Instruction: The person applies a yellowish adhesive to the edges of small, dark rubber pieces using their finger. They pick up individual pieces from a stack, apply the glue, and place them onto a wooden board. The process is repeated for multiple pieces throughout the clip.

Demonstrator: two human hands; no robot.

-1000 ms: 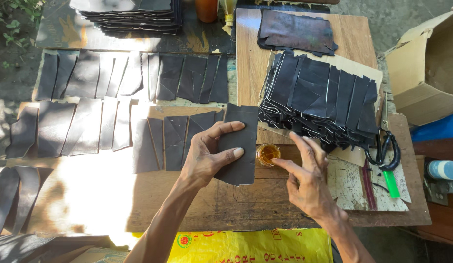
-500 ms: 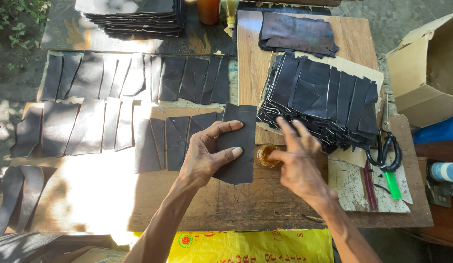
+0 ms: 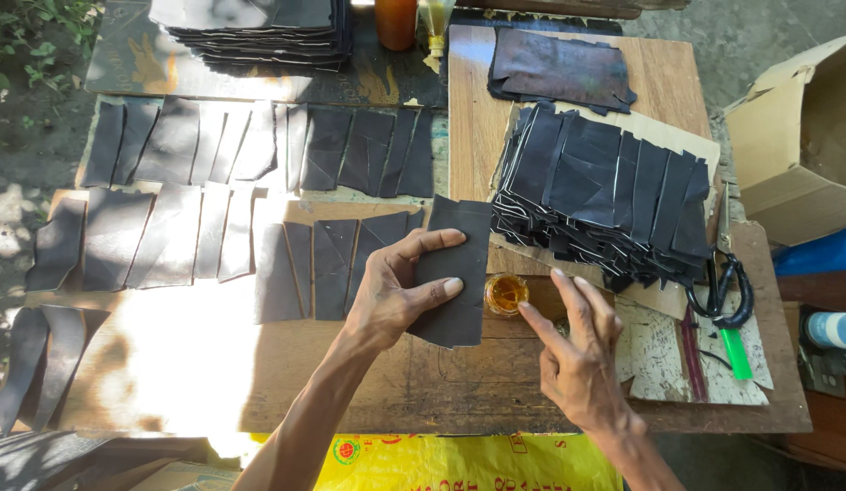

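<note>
1. The step in hand looks like gluing: the left hand [image 3: 396, 295], at the centre of the frame, holds a dark rectangular leather piece [image 3: 455, 273] lifted off the wooden table [image 3: 368, 391], thumb over its upper edge and fingers across its face.
2. The right hand [image 3: 578, 359], lower right of centre, is loosely spread with nothing in it; its index fingertip [image 3: 525, 309] rests at the rim of a small jar of amber glue [image 3: 507, 293], which stands just right of the held piece.
3. Judged from this, the next move calls for carrying a dab of glue from the jar onto the held piece and spreading it thinly, without dripping on the fanned stack of dark pieces [image 3: 605, 195] at the upper right.
4. Rows of laid-out pieces [image 3: 259, 145] fill the upper left and middle left of the frame; a cardboard box [image 3: 787, 155] sits at the right edge.
5. Against half a second ago, the right hand has drawn down and back from over the jar, so the glue now shows clearly; then the fingers covered it.
6. The left hand and its piece have barely shifted across all three frames.
</note>
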